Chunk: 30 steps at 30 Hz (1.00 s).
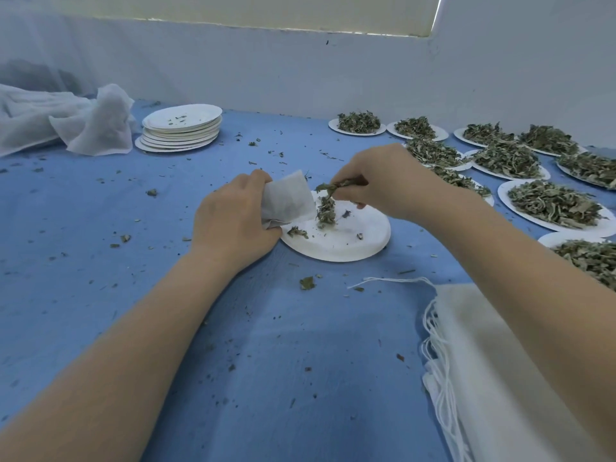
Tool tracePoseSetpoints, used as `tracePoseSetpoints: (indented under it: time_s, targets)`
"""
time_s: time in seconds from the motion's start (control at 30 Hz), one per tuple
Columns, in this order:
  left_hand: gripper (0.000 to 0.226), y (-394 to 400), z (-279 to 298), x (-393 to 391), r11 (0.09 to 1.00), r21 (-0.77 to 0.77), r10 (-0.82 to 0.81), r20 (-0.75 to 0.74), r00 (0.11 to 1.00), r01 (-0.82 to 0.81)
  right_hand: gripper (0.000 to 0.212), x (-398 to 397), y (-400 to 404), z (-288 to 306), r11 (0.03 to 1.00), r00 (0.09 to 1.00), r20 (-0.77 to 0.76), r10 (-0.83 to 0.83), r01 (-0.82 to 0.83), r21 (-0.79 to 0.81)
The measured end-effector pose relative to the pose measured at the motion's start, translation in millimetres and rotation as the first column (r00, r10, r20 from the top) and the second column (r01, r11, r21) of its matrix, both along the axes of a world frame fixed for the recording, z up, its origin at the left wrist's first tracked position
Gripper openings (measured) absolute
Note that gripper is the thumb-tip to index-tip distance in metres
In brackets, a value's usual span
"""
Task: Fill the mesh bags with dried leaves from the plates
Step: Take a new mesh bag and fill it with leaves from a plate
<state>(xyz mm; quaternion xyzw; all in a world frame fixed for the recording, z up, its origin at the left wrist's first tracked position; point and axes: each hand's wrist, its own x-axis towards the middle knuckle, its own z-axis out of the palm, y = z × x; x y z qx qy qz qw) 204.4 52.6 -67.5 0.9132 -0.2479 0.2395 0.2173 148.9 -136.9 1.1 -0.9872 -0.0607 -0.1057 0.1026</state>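
Pinch of leaves heading for the bag

The small white mesh bag (288,200), gripped by the left hand (233,216), hangs over the white paper plate (336,241); the right hand (376,181) pinches dried green leaves (333,188) beside it. If the bag's mouth sags shut, crumbs may spill onto the blue cloth (166,295).

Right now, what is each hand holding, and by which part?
The left hand grips a small mesh bag by its lower left end. The right hand pinches a clump of dried leaves at its top, above the plate.
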Motion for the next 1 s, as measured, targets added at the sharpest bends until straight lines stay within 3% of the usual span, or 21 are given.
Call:
tracePoseSetpoints:
  time_s: [0.17,0.27,0.37,0.47,0.53,0.67,0.83,0.93,1.0]
  targets:
    - [0.046,-3,0,-3,0.999,0.043,-0.033,0.047,0.998,0.031,0.017,7,21,-2,0.986,0.992,0.032,0.126,-0.122,-0.113]
    - [0.046,-5,0,-4,0.998,-0.046,-0.046,0.025,0.999,0.047,0.017,9,25,-2,0.987,0.993,0.062,0.099,-0.106,0.122]
    - [0.048,-4,1,-4,0.983,-0.18,-0.044,-0.031,0.999,0.038,0.021,4,23,4,0.899,0.983,-0.059,0.175,-0.135,0.416]
    - [0.049,-4,1,-2,0.968,-0.251,-0.052,-0.085,0.995,0.029,0.023,-1,21,11,0.856,0.962,-0.128,0.242,-0.149,0.494]
    - [0.05,-4,1,-1,0.963,-0.268,-0.053,-0.1,0.994,0.025,0.023,1,21,13,0.862,0.967,-0.128,0.221,-0.132,0.49]
    - [0.05,-4,1,-1,0.955,-0.292,-0.073,-0.101,0.992,0.04,0.02,13,32,9,0.963,0.994,-0.009,0.11,-0.105,0.25]
    - [0.048,-3,2,0,0.949,-0.313,-0.074,-0.088,0.993,0.043,0.021,19,36,7,0.896,0.993,0.111,0.051,-0.094,0.435]
    - [0.048,-4,3,-2,0.942,-0.332,-0.088,-0.095,0.992,0.052,0.012,21,33,7,0.904,0.997,0.038,0.068,-0.078,0.42]
    - [0.049,-5,3,-3,0.943,-0.328,-0.094,-0.096,0.991,0.058,0.018,22,30,6,0.914,0.994,-0.037,0.103,-0.08,0.397]
